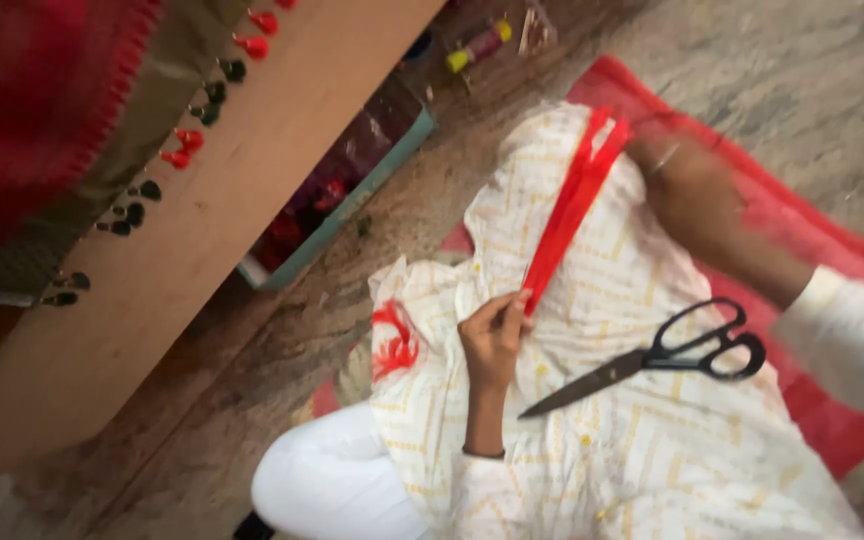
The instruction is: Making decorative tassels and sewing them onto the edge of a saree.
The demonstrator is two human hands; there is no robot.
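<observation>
A bundle of red threads is stretched taut over my lap, which is covered by white cloth with yellow marks. My left hand pinches the near end of the threads. My right hand holds the far end, blurred. Black-handled scissors lie on the cloth between my arms, touched by neither hand. A small tuft of red threads rests on the cloth to the left of my left hand.
A wooden plank slants across the left, draped with olive cloth edged in red and dark tassels. A teal-edged box with red items sits under it. A red mat lies on the stone floor.
</observation>
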